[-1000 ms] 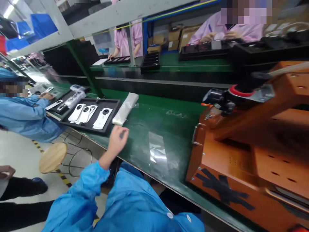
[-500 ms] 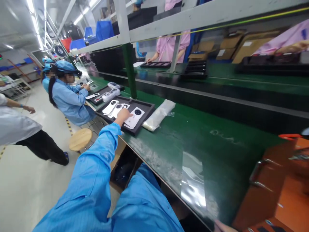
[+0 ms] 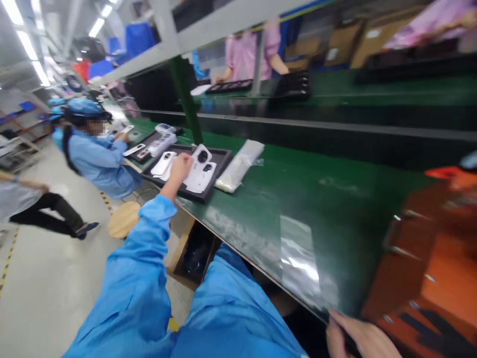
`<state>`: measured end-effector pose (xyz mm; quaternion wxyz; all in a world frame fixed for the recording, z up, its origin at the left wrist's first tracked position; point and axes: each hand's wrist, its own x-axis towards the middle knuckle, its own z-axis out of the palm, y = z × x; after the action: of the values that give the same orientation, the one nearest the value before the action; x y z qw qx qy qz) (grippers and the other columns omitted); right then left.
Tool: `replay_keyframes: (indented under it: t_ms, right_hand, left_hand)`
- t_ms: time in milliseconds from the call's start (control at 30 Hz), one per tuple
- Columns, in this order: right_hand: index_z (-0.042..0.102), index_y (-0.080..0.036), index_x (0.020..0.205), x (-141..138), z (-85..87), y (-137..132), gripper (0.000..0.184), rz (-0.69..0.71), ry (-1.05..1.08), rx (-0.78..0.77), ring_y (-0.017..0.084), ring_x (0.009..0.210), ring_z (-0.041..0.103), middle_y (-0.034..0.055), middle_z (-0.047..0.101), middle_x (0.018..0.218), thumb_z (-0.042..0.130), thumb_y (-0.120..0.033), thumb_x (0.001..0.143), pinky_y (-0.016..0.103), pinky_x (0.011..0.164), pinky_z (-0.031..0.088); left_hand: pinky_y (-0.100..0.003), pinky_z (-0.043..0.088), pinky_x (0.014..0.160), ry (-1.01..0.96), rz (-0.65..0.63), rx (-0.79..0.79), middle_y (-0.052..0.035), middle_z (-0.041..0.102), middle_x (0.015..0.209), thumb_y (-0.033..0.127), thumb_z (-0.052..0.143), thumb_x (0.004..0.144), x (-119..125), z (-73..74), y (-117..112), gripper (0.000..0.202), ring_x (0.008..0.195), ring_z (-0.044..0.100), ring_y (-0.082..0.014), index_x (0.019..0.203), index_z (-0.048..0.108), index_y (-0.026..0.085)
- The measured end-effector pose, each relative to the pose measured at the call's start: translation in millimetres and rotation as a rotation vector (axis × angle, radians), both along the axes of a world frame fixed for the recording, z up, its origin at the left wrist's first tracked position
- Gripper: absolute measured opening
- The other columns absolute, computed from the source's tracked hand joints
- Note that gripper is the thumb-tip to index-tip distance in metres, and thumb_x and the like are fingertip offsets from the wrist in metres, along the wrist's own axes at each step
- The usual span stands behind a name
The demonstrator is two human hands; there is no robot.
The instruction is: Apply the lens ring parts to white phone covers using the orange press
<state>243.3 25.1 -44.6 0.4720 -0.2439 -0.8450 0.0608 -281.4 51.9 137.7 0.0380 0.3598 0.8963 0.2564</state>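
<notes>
My left hand (image 3: 180, 168) reaches out in a blue sleeve over a black tray (image 3: 219, 163) on the green bench. Its fingers are closed on a white phone back cover (image 3: 197, 160) with a round black camera ring, lifted at a tilt above another white cover (image 3: 203, 180) lying in the tray. More white covers (image 3: 163, 163) lie at the tray's left. My right hand (image 3: 359, 339) sits at the bottom edge by the bench front, fingers curled; whether it holds anything is hidden. A clear plastic film (image 3: 300, 256) lies flat on the bench near it.
A bundle of clear bags (image 3: 239, 164) lies right of the tray. An orange fixture (image 3: 432, 258) fills the right side. A person in blue (image 3: 99, 156) works at another tray to the left, beside a wooden stool (image 3: 124, 219). People in pink work across the conveyor.
My left hand reached from the bench edge to the tray and has lifted one white cover off it. The view swung left, and my right hand came into sight at the bottom.
</notes>
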Motion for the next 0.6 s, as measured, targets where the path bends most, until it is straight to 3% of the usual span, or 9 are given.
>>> replay_keyframes:
  t_ms: [100,200,267,333,433,533,600]
  right_hand:
    - [0.07,-0.027,0.106,-9.6,14.7,-9.8,0.025,-0.03,0.032,-0.006,0.018,0.059,0.07,0.0003,0.076,0.077,0.067,-0.007,0.093,0.032,0.056,0.059]
    - [0.068,-0.027,0.11,-15.4,18.0,-9.9,0.028,-0.065,0.052,-0.07,0.016,0.063,0.07,-0.0002,0.075,0.078,0.065,-0.004,0.094,0.031,0.06,0.059]
    - [0.067,-0.026,0.111,-16.0,15.8,-10.1,0.028,-0.098,0.066,-0.111,0.015,0.065,0.07,-0.0002,0.075,0.08,0.064,-0.003,0.095,0.031,0.062,0.059]
    - [0.067,-0.025,0.112,-15.1,13.3,-12.0,0.029,-0.109,0.076,-0.123,0.015,0.066,0.07,0.0009,0.076,0.082,0.064,-0.002,0.095,0.032,0.063,0.058]
    - [0.067,-0.024,0.112,-12.9,11.0,-14.7,0.029,-0.1,0.074,-0.111,0.016,0.07,0.069,0.0026,0.076,0.084,0.064,-0.002,0.094,0.033,0.065,0.056]
    - [0.069,-0.024,0.117,-13.8,12.5,-15.3,0.031,-0.078,0.042,-0.081,0.017,0.074,0.071,0.0036,0.078,0.087,0.065,-0.004,0.093,0.033,0.067,0.056]
    - [0.069,-0.022,0.124,-18.9,16.2,-15.3,0.035,-0.058,-0.012,-0.058,0.02,0.083,0.075,0.0062,0.081,0.095,0.066,-0.005,0.093,0.035,0.071,0.057]
  left_hand:
    - [-0.033,0.061,0.087,-0.067,-0.167,0.125,-0.0068,0.073,0.107,0.024,0.051,0.106,47.8,-12.5,-11.4,0.021,0.099,0.072,-0.0192,0.123,0.06,0.018]
    - [-0.026,0.057,0.066,-0.383,-0.397,0.31,-0.0009,0.07,0.091,0.036,0.073,0.09,99.0,-52.3,-22.1,0.034,0.075,0.069,-0.0152,0.116,0.057,0.022]
    - [-0.026,0.053,0.057,-0.588,-0.435,0.325,0.0025,0.066,0.084,0.041,0.079,0.081,132.5,-82.3,-29.8,0.051,0.063,0.065,-0.0145,0.122,0.054,0.025]
    - [-0.028,0.052,0.056,-0.611,-0.398,0.238,0.0043,0.064,0.08,0.043,0.077,0.08,158.8,-104.3,-36.4,0.06,0.059,0.064,-0.0157,0.131,0.05,0.026]
    - [-0.034,0.054,0.068,-0.253,-0.363,0.046,0.0022,0.064,0.079,0.044,0.074,0.086,175.0,-112.7,-40.2,0.057,0.07,0.067,-0.0218,0.136,0.054,0.026]
    - [-0.044,0.055,0.082,0.208,-0.424,-0.101,-0.0074,0.069,0.092,0.046,0.076,0.09,173.0,-101.2,-29.0,0.046,0.096,0.068,-0.0335,0.129,0.066,0.025]
    - [-0.049,0.055,0.092,0.332,-0.54,-0.08,-0.0136,0.071,0.108,0.045,0.071,0.096,173.0,-94.0,-7.7,0.033,0.111,0.066,-0.0375,0.12,0.074,0.023]
